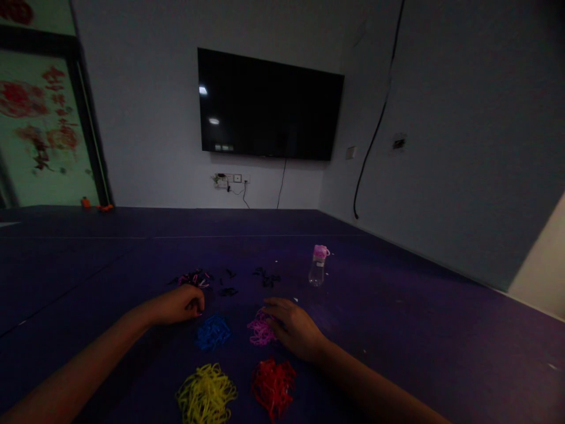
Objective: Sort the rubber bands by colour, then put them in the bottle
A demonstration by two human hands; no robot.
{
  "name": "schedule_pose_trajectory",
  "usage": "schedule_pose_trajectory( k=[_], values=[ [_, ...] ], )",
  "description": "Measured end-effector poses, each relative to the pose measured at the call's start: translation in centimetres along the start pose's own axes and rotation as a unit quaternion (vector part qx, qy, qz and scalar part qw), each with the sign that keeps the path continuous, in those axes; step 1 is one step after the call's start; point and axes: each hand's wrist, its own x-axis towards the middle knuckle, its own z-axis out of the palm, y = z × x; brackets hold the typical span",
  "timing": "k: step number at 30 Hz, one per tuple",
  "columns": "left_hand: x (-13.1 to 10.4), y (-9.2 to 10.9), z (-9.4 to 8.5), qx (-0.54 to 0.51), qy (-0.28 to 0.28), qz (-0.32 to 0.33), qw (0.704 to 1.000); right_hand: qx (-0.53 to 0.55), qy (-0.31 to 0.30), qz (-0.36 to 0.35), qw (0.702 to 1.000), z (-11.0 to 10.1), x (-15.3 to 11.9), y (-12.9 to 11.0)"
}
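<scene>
My left hand (pixel 183 303) is curled with fingertips together, beside a mixed heap of dark and pink bands (pixel 194 279). What it pinches, if anything, is too small to tell. Over the right edge of a pile of pink rubber bands (pixel 261 328) lies my right hand (pixel 295 325), its fingers stretched out and partly covering them. Between the hands sits a pile of blue rubber bands (pixel 213 331). Closer to me are a yellow pile of rubber bands (pixel 206 393) and a red one (pixel 273 386).
Small groups of black bands (pixel 266 277) lie beyond my hands. A clear bottle with a pink cap (pixel 316 272) stands to the right on the purple surface (pixel 397 341). A black television (pixel 269 109) hangs on the far wall, and a dark cable (pixel 375 132) dangles at right.
</scene>
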Motion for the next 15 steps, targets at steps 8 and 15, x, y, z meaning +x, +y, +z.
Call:
schedule_pose_trajectory(
  k=[8, 15],
  values=[
    [-0.2, 1.8, 1.5, 0.133, 0.030, -0.040, 0.990, -0.002, -0.001, 0.003, 1.000, -0.1, 0.0, -0.2],
    [0.0, 1.7, 1.4, 0.028, 0.084, 0.038, 0.995, -0.007, 0.018, -0.002, 1.000, 0.0, -0.1, -0.1]
  ],
)
